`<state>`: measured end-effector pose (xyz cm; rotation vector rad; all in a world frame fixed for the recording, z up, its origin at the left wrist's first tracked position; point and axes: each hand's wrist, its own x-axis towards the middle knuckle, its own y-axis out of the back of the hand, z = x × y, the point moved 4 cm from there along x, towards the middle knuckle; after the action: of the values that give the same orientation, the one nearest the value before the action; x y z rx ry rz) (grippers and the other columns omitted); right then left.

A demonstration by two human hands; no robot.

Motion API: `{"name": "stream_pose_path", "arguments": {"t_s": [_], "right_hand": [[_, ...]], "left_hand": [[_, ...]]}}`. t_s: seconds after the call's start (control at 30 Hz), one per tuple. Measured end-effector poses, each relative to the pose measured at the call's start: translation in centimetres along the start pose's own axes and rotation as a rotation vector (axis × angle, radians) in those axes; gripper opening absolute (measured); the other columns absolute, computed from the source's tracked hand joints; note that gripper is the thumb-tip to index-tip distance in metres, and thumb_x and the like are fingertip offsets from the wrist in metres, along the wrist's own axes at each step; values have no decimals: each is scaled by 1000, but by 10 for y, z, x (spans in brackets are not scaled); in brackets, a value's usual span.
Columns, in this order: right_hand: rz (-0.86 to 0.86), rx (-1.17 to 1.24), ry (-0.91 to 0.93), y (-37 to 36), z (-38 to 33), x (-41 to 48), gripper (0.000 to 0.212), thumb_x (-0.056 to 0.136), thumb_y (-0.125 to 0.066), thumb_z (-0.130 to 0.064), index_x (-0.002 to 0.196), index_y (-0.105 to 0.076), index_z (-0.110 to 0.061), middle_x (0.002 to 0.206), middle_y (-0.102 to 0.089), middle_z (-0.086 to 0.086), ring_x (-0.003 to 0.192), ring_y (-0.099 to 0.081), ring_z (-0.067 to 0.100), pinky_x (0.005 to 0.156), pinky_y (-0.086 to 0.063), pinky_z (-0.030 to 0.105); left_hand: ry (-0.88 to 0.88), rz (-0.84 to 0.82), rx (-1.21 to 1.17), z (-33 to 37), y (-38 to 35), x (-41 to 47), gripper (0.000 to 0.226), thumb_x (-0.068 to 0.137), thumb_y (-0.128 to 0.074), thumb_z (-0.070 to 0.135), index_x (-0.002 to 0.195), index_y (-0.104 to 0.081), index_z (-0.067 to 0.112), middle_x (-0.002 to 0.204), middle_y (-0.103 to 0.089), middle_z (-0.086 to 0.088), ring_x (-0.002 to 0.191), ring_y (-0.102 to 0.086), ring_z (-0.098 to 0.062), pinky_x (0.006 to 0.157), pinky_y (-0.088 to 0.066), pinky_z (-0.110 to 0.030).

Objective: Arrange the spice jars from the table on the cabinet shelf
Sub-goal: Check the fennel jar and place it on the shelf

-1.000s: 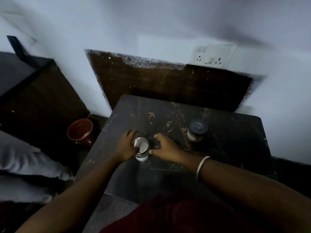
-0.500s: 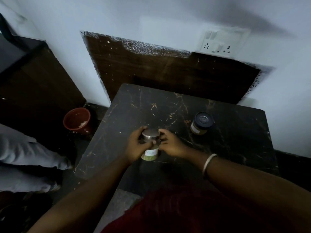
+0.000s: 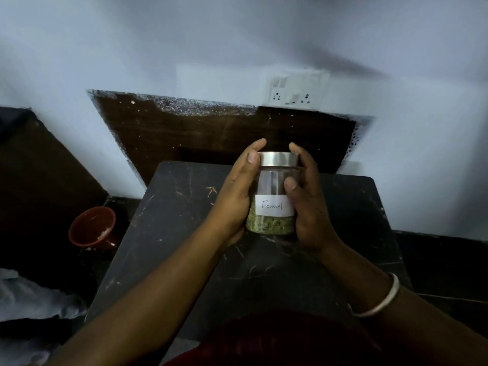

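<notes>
The fennel jar (image 3: 273, 192) has risen off the table (image 3: 169, 233). Left hand (image 3: 237, 191) and right hand (image 3: 307, 199) curl around its sides, holding it upright, label facing the camera.

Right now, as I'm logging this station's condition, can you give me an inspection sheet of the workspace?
Surface: dark stone table, scratched and streaked.
Job's things: fennel jar, silver lid on, green contents low down, label facing the camera.
Clutter: white cloth on the floor at left.
Hands: left hand and right hand both grip the fennel jar's sides; bangle on right wrist.
Cables: nothing seen.
Surroundings: reddish pot on the floor left of the table; wooden board and wall socket behind.
</notes>
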<state>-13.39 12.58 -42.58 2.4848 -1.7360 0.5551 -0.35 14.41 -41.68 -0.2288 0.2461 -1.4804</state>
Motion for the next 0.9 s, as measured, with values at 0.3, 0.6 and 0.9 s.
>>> {"name": "stream_pose_path", "arguments": {"t_s": [0.3,0.6,0.9], "right_hand": [[68,121,103,12,-45,-8,57,99,-45,-32,151,-34,-13,134,-51,19,109,-63,21,83,-56,31],[108,93,109,16,-60,-9,53,98,-49,-34,147,-43,-16,131,-57,16,107,-65,28,81,-57,35],[135,96,95,24,-66,-10,53,97,-51,-35,146,-44,-17,129,-59,15,107,-65,29,80,-57,37]], "left_hand": [[-25,-76,-22,28,-42,-13,61,90,-56,58,145,-53,34,139,-64,-17,126,-64,-36,110,-47,-61],[-35,-94,-58,35,-55,-16,59,90,-56,60,145,-53,36,140,-64,-15,126,-65,-36,109,-49,-60],[-22,-123,-79,37,-64,-13,55,91,-58,59,142,-56,38,138,-66,-15,124,-65,-38,109,-47,-62]]}}
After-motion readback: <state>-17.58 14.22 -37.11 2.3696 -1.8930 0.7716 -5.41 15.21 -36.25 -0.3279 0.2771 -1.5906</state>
